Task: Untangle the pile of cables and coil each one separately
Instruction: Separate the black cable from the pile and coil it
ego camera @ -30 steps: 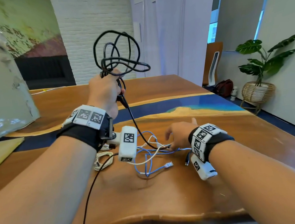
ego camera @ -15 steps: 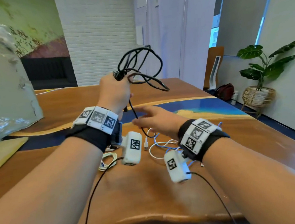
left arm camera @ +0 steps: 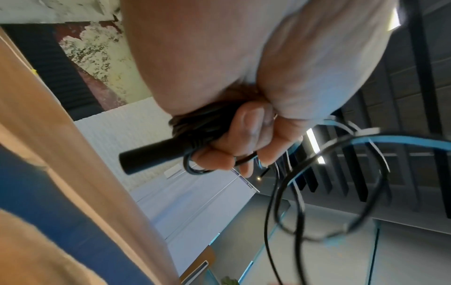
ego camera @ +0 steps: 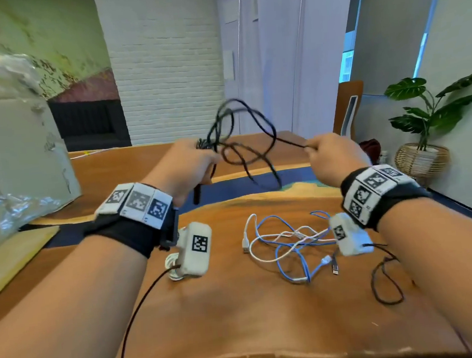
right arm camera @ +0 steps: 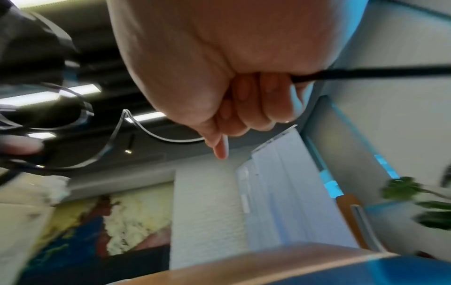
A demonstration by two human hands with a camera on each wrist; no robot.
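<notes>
A black cable [ego camera: 242, 138] hangs in tangled loops above the wooden table [ego camera: 241, 321]. My left hand [ego camera: 191, 165] grips a bunch of its loops, and a black cylindrical plug [left arm camera: 151, 156] sticks out below the curled fingers [left arm camera: 244, 146]. My right hand [ego camera: 327, 156] pinches one strand of the same black cable [right arm camera: 366, 73], stretched taut between the hands. On the table lie a blue cable [ego camera: 287, 257] and a white cable [ego camera: 261, 251], tangled together. A coiled white cable [ego camera: 172, 265] sits under my left wrist camera.
A large plastic-wrapped box [ego camera: 13, 158] stands at the left of the table, with a yellow envelope [ego camera: 10, 255] before it. A thin black wire [ego camera: 386, 280] loops on the table from my right wrist camera. A potted plant [ego camera: 430, 133] stands at the far right.
My right hand left the blue and white cables on the table, rose, and took hold of a strand of the black cable, drawing it rightward. My left hand lowered the bundle a little.
</notes>
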